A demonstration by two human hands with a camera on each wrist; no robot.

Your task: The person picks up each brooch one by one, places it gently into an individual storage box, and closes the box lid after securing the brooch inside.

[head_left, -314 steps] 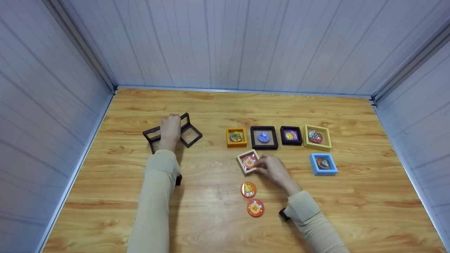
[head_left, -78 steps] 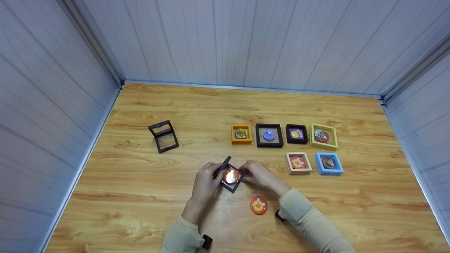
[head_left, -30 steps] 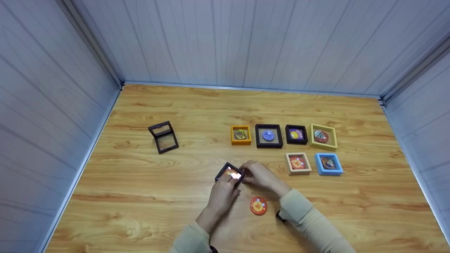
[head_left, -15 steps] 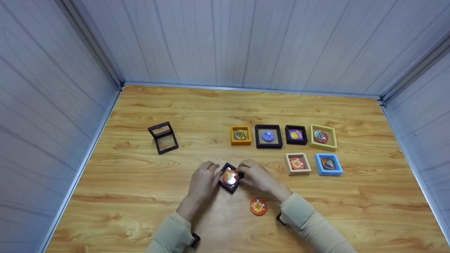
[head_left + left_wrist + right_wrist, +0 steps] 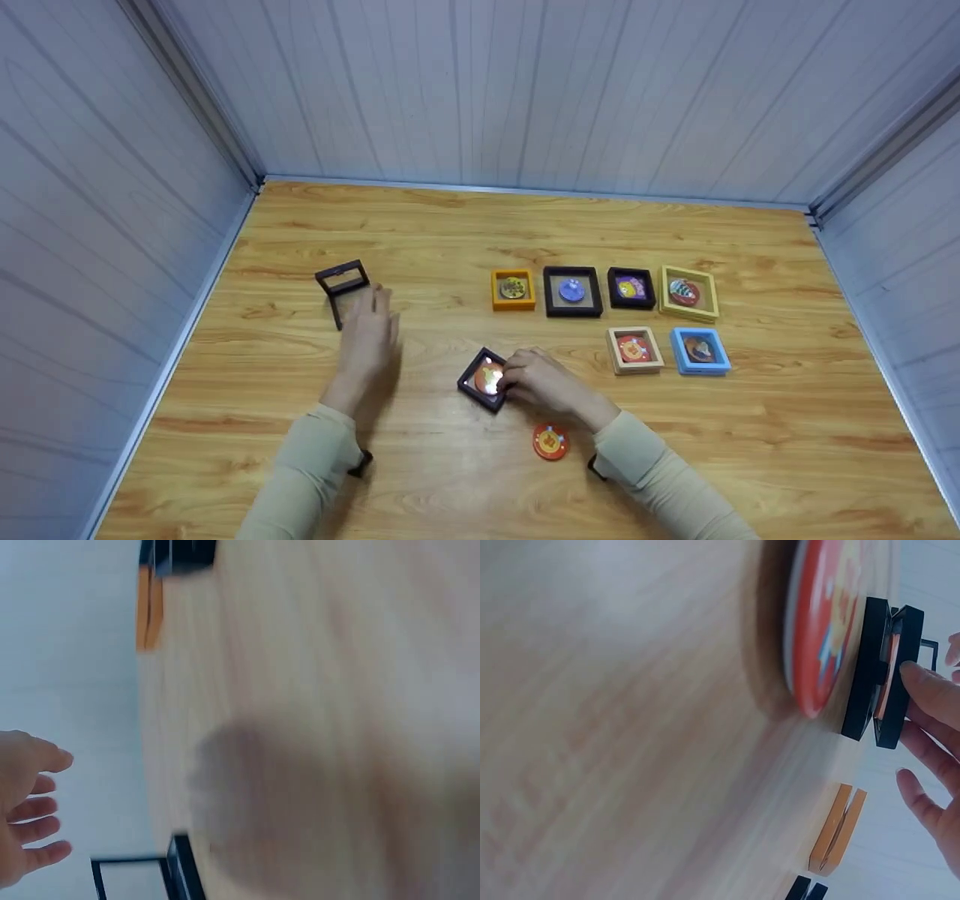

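Observation:
My right hand (image 5: 545,381) grips the right edge of a small black display frame (image 5: 478,398) that stands tilted toward a corner, with an orange badge (image 5: 487,377) inside its clear film. In the right wrist view the two halves of this frame (image 5: 866,671) look slightly apart, thumb on the upper half. Further left, my left hand (image 5: 364,341) reaches with extended fingers beside a second black frame (image 5: 348,286), unfolded, its lid raised; the hand hides part of it. The left wrist view shows the left hand (image 5: 26,806) holding nothing.
A loose red badge (image 5: 550,442) lies in front of the right hand. At the right are filled frames: orange (image 5: 513,305), large black (image 5: 574,312), small black (image 5: 631,304), yellow (image 5: 690,313), beige (image 5: 637,368) and blue (image 5: 700,367). Panels wall the table (image 5: 427,495) behind and at both sides.
The frame near the middle was folded over its orange badge. My left hand then let go of it and moved left toward the unfolded frame. Earlier, the beige frame went to the right group.

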